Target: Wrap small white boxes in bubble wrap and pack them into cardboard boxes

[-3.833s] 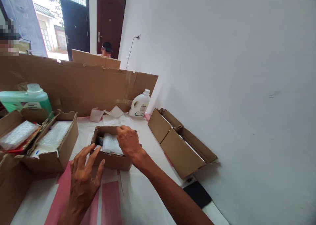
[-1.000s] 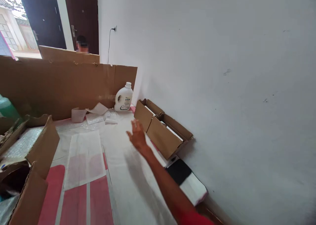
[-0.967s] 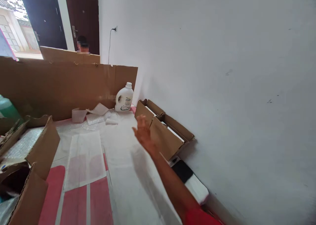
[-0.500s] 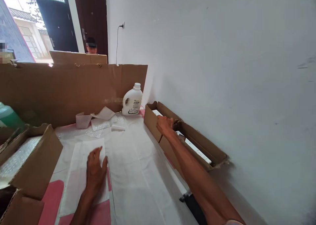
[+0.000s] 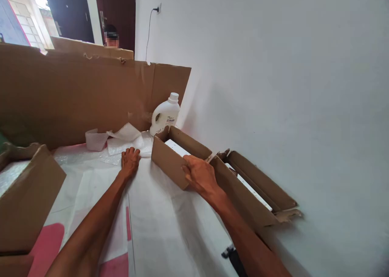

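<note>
Cardboard box (image 5: 168, 163), open-topped, sits on the white table cover (image 5: 158, 228) just in front of a white bottle (image 5: 165, 114) — the right hand (image 5: 199, 175) clasps its near wall. Left hand (image 5: 130, 161) rests flat at the edge of crumpled bubble wrap (image 5: 120, 146) — fingers loose, grasping nothing.

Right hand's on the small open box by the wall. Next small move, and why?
Probably slide the open cardboard box toward the middle of the white sheet. The right hand grips its near wall, the box sits angled off the second box, and the left hand lies flat on the sheet.
</note>
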